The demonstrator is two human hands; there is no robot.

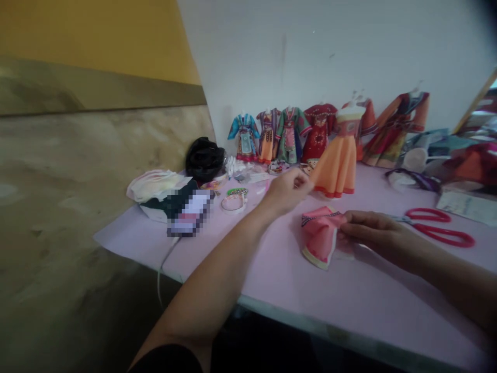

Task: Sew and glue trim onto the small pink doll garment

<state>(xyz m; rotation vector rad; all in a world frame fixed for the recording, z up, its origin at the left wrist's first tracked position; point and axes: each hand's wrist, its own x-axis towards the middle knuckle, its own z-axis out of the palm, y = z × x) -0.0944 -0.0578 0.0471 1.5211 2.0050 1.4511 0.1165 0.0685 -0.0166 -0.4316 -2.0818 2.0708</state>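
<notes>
My left hand has its fingers curled in at the lower left corner of a small orange doll dress. The skirt flares out toward those fingertips, which appear to pinch its red hem. A pale top and a hanger hook show above the dress. Between thumb and fingers of my right hand is a small pink doll garment with dark patterned trim and a cream edge. It hangs just over the table, partly folded. Red-handled scissors lie behind my right hand, their blades partly hidden by it.
Several doll dresses stand along the wall behind the pink table. At left are a phone with a white cable, cloth, a black rounded object and a trim roll. Purple-and-white material lies at right.
</notes>
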